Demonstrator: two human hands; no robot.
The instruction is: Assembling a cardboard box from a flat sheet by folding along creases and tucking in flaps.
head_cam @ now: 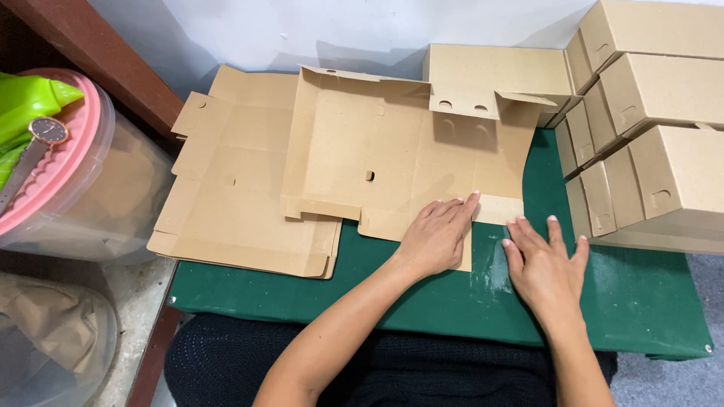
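Observation:
A flat brown cardboard box blank (pixel 392 151) lies unfolded on the green board (pixel 452 301), with its far flap raised. My left hand (pixel 437 235) presses flat on the blank's near flap, fingers together and pointing to the upper right. My right hand (pixel 544 264) rests palm down on the green surface just right of that flap, fingers spread, fingertips close to the cardboard's edge. Neither hand grips anything.
A stack of more flat blanks (pixel 234 188) lies to the left. Several folded cardboard boxes (pixel 648 128) are piled at the right against the wall. A clear plastic tub with a pink lid (pixel 83 173), a wristwatch (pixel 47 132) and a green bottle stands at far left.

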